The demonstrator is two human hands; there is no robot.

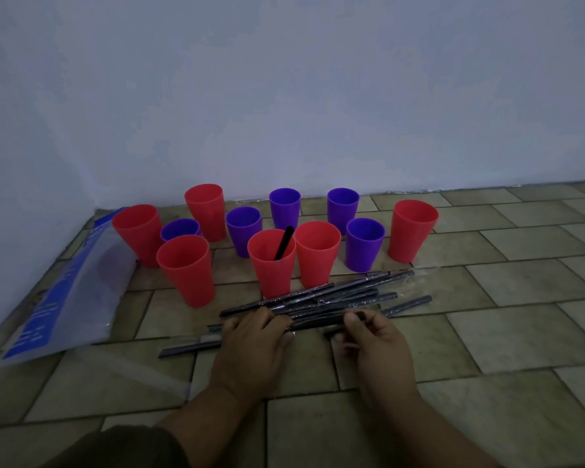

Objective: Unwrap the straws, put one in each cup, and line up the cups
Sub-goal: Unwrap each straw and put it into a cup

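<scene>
Several red and purple plastic cups stand in a loose cluster on the tiled floor near the wall. One red cup [273, 265] at the front middle holds a black straw [283, 243]. A pile of wrapped black straws [338, 297] lies on the floor just in front of the cups. My left hand [254, 346] rests on the near left part of the pile, fingers curled over the straws. My right hand [372, 339] pinches the end of one wrapped straw [318, 324] that runs between both hands.
A blue and clear plastic bag [65, 292] lies flat at the left by the wall corner. A loose dark straw piece [190, 349] lies left of my left hand. The blue wall [284, 96] stands close behind the cups. Tiled floor extends to the right.
</scene>
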